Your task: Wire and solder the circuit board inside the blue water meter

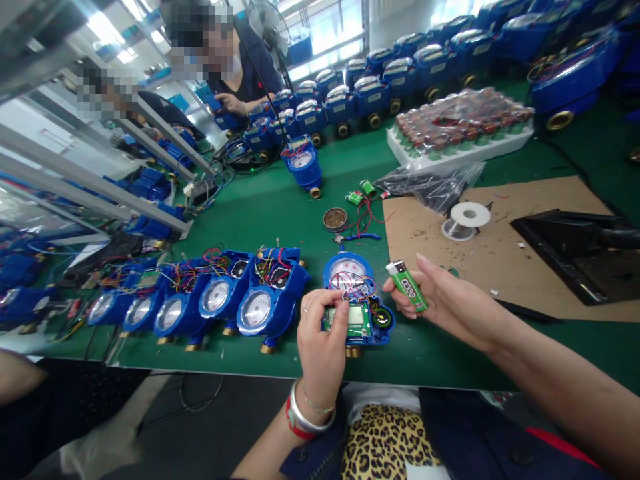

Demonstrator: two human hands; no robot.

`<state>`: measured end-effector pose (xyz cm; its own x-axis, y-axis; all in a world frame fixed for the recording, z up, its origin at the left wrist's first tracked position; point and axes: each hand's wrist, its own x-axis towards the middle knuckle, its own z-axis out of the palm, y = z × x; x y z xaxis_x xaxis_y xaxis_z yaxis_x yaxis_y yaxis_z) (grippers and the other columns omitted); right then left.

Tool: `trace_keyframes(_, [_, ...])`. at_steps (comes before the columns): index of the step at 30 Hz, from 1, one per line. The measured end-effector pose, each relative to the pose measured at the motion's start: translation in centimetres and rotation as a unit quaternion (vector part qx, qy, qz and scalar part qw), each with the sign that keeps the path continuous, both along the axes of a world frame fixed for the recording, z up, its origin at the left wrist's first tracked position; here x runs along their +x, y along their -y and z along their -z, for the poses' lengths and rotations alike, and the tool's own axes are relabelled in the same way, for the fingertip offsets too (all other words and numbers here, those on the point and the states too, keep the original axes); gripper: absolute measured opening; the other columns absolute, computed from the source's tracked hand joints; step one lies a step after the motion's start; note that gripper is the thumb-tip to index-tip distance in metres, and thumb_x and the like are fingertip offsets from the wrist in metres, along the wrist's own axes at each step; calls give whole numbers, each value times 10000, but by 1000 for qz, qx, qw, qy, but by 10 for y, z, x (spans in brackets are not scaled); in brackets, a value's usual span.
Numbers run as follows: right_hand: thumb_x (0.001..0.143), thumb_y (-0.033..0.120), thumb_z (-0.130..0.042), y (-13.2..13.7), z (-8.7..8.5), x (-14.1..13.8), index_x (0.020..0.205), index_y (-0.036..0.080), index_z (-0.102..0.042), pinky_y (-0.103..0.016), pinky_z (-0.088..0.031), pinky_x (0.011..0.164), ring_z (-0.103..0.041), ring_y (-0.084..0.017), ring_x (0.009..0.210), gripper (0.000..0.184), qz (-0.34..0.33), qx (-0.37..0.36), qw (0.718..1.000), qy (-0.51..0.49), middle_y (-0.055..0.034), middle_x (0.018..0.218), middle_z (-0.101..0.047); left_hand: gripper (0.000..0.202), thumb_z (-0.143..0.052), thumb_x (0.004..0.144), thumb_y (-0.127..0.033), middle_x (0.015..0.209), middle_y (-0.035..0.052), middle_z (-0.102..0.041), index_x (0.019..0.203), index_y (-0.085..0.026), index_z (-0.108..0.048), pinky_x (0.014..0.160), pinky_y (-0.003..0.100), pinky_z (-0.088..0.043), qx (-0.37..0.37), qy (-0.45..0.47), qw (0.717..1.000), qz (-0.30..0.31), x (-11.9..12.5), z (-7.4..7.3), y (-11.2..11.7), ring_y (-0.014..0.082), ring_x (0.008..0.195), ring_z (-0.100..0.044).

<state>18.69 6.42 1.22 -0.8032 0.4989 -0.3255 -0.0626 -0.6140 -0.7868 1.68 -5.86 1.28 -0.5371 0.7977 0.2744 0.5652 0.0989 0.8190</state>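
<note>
My right hand [425, 293] is closed round a green lighter [411, 288] with a white top, held upright at a slight tilt. It hovers just right of an opened blue water meter [327, 272]. Over the meter's near end, my left hand [323, 327] pinches thin wires [357, 283] between thumb and fingers. Those fingers cover the left edge of a green circuit board [359, 321] with a small display. To the right of the board a round black part [383, 317] sits in the blue housing. The exact wire ends are hidden by my fingertips.
More opened meters [273, 300] with loose wires stand to the left. Beyond lie pliers [363, 237], a round tin [335, 219], green batteries [361, 192], and a solder spool [467, 220] on cardboard [430, 247]. A tray of batteries [460, 127] and a co-worker [240, 73] are farther back.
</note>
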Motion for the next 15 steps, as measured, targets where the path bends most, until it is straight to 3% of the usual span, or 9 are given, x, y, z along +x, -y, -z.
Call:
trace_keyframes(6, [937,640,-350,-1,-8,-5,864,140,-631,-255,-362,616,-409,-128,651,578,-47,1,998,37,-10,715,-491,88,-555,911,-246,975,25,-604,972,-222,-613,863,305,-443,4,-2,1000,6,0,2,1,164,958,-571])
trace_keyframes(15, [922,662,-363,-3,-10,-12,735,158,-554,-264,-318,561,-396,-116,599,570,-35,52,994,92,1,669,-484,72,-561,908,-221,969,27,-597,961,-217,-609,866,310,-445,21,-10,1000,14,-1,3,1,162,960,-566])
